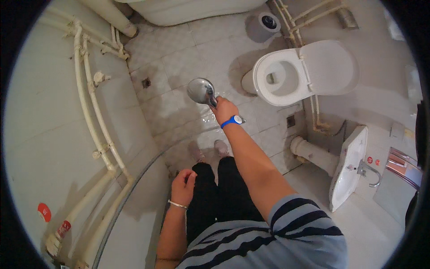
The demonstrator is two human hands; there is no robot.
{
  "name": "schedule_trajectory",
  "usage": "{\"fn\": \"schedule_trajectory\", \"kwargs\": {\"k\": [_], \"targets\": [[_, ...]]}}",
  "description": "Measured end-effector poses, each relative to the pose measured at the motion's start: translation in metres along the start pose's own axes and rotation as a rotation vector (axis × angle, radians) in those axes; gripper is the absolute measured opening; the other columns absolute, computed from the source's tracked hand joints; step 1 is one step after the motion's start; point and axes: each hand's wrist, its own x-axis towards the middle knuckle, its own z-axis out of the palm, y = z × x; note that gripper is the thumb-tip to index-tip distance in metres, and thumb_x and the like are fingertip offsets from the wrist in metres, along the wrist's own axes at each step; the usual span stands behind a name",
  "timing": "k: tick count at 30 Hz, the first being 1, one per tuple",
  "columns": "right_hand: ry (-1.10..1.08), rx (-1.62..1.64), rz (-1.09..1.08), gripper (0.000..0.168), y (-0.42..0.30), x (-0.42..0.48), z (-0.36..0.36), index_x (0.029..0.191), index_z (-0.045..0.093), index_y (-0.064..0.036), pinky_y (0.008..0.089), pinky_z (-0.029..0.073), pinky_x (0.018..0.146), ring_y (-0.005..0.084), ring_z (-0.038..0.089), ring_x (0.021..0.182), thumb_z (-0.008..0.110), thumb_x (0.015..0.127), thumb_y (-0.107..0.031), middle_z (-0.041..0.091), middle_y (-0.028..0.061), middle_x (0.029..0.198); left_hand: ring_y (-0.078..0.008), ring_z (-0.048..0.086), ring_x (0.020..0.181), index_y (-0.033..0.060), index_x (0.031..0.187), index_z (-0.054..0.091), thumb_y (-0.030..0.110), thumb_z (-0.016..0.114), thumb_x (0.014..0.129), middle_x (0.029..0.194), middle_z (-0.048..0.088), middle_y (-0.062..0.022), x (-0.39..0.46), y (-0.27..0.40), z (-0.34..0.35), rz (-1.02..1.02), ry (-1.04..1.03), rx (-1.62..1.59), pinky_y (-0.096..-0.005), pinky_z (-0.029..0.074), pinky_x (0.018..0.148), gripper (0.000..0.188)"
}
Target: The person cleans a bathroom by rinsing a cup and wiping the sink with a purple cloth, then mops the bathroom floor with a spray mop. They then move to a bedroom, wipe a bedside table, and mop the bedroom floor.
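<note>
A chrome hand shower (201, 91) is held by its handle in my right hand (225, 110), out over the tiled floor. Its round head points to the left, and a bit of the handle's lower end shows beyond my wrist. Wet, shiny tiles (210, 119) lie beneath it. A grey shower hose (141, 175) arcs from the lower left, past my feet, towards the handle. My left hand (183, 188) hangs beside my left thigh, loosely curled, thumb apart from the fingers, with nothing visible in it.
A toilet (260, 79) with its lid raised stands to the right, near a grey bin (263, 27). A washbasin (349, 168) juts from the right wall. Cream pipes (90, 97) run along the left wall. A white bathtub (195, 11) lies ahead. Floor drains (146, 82) break the tiles.
</note>
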Motion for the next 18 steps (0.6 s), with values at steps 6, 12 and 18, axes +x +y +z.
{"fn": "schedule_trajectory", "kwargs": {"k": [6,12,18], "targets": [[-0.049,-0.073,0.140,0.029,0.007,-0.006,-0.023,0.093,0.057,-0.006,0.0428,0.050,0.072,0.0330,0.063,0.084,0.067,0.077,-0.029,0.063,0.0154,0.091,-0.0111,0.053,0.064,0.0021,0.089,0.059,0.016,0.056,0.088,0.070,0.057,-0.0038,0.013,0.021,-0.012,-0.027,-0.018,0.021,-0.0254,0.043,0.061,0.015],[0.023,-0.085,0.168,0.029,0.027,-0.015,-0.021,0.092,0.057,-0.007,0.0434,0.050,0.071,0.0331,0.062,0.083,0.067,0.076,-0.029,0.063,0.0153,0.090,-0.0093,0.051,0.061,0.0023,0.086,0.059,0.016,0.056,0.089,0.068,0.056,-0.0020,0.028,0.041,-0.014,0.089,-0.066,-0.006,-0.0242,0.042,0.058,0.014],[-0.137,-0.136,-0.153,0.026,0.021,-0.035,-0.007,0.090,0.057,-0.007,0.0444,0.049,0.068,0.0327,0.063,0.080,0.066,0.074,-0.026,0.064,0.0137,0.084,-0.0066,0.048,0.060,0.0035,0.086,0.058,0.015,0.055,0.089,0.067,0.053,0.0005,0.034,0.060,-0.011,0.102,-0.135,0.015,-0.0222,0.040,0.055,0.012]]}}
